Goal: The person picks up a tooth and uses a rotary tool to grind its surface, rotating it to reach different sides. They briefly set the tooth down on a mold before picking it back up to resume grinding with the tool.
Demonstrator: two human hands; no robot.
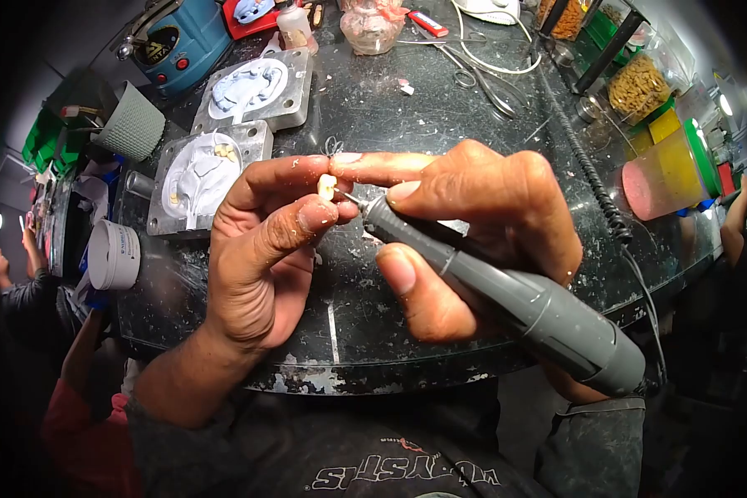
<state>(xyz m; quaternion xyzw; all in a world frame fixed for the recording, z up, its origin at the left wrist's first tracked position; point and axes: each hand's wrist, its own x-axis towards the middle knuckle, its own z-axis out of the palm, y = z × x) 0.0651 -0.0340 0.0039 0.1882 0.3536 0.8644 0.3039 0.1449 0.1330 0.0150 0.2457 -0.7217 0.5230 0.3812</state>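
two hands meet above the black worktop (373, 108): the left hand (261, 249) pinches a small tooth-like piece (327, 187) between thumb and fingers, while the right hand (481, 224) grips a grey handpiece (506, 299), its thin tip pointed at the piece, though whether they touch i cannot tell. two metal mould halves with plaster-like fillings, the nearer one (212, 178) and the farther one (257, 87), lie beyond the left hand, and a pair of pliers (491, 90) lies farther back, beyond the right hand.
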